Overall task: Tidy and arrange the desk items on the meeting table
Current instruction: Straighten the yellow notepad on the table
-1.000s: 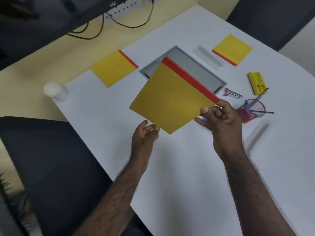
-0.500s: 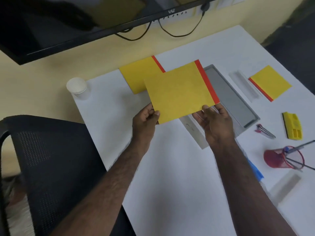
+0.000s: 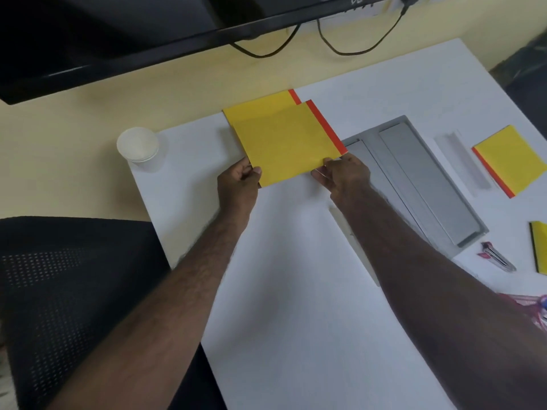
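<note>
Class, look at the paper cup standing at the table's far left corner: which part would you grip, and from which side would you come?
Grip the paper cup round its side wall, probably from the right, over the open white table. It stands upright with its mouth facing up, and its left side sits close to the table's edge, so a sideways wrap suits it better than pinching the thin rim.

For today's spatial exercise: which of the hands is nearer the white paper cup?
Left. The left hand lies just right of the paper cup; the right hand sits farther right.

Soft, even light — faint shadows, slight blur, wide-angle bending.
</note>
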A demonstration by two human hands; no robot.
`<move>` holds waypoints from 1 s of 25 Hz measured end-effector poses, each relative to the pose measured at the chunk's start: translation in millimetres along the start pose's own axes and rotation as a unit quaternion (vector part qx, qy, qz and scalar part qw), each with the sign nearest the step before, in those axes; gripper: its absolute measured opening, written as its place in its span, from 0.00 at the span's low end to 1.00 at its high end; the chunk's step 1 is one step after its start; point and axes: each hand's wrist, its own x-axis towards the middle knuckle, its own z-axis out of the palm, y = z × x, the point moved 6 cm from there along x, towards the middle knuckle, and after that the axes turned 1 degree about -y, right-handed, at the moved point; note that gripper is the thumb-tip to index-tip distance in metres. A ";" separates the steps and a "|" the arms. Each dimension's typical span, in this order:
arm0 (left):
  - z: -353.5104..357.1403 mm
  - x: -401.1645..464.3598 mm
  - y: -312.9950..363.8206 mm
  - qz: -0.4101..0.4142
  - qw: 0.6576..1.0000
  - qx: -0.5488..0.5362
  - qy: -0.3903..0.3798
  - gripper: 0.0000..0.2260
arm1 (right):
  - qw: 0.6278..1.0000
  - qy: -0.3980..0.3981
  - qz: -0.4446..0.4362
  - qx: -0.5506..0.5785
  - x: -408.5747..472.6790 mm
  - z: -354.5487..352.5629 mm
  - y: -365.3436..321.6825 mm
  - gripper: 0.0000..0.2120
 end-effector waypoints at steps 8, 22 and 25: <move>-10.7 63.5 10.9 0.038 0.989 0.109 0.093 0.16 | 0.998 0.026 -0.023 -0.049 52.1 44.2 -5.6 0.10; -5.0 43.8 16.6 0.203 0.937 0.244 0.144 0.08 | 0.991 0.048 -0.076 -0.096 51.1 31.0 7.8 0.20; 6.3 5.3 3.7 0.255 0.923 0.253 0.135 0.13 | 0.987 0.020 -0.137 -0.088 18.0 6.1 13.6 0.21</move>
